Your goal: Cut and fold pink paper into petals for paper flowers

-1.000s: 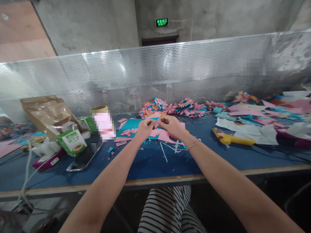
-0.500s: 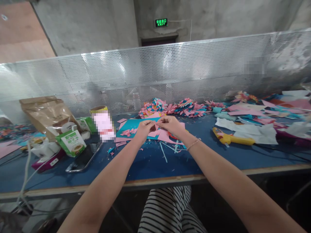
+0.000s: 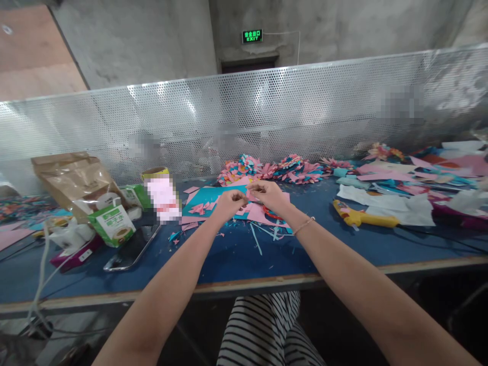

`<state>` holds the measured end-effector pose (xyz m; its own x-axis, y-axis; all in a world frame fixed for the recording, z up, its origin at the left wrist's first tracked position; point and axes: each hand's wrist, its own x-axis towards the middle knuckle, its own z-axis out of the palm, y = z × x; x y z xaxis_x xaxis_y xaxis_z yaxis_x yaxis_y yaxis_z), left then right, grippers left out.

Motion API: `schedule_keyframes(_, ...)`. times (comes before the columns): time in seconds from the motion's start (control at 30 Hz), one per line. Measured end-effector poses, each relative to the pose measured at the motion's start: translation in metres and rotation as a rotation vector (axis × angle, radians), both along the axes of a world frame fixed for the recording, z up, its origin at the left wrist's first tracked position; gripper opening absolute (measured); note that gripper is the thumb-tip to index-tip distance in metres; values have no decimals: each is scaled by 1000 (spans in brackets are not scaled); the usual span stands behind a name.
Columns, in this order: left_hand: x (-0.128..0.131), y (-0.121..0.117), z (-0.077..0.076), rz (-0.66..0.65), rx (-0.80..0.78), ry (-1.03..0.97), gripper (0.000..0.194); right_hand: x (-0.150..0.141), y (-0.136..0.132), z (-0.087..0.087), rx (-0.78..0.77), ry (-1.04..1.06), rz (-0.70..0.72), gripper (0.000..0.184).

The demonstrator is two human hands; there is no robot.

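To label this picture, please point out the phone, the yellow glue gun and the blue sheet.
Phone (image 3: pixel 133 247): head view, on its dark screen.
Yellow glue gun (image 3: pixel 368 219): head view, on its body.
Blue sheet (image 3: pixel 207 196): head view, bare upper part.

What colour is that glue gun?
The glue gun is mostly yellow, clearest in the head view.

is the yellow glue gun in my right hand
No, the glue gun lies on the table, off to the right of your right hand.

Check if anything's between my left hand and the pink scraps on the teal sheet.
Nothing visible is: the pink scraps lie on the teal sheet, just to the left of your left hand.
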<state>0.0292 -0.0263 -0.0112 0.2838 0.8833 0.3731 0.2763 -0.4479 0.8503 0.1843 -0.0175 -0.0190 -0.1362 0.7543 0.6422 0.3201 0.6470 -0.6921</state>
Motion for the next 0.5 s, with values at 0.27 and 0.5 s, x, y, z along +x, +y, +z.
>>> schedule_keyframes(0.27, 4, -3, 0, -20, -107, -150, 8, 3, -3, 3, 47, 36, 101, 27)
schedule_keyframes(0.5, 4, -6, 5, -43, -273, -428, 15, 8, -9, 4, 188, -94, 171, 20)
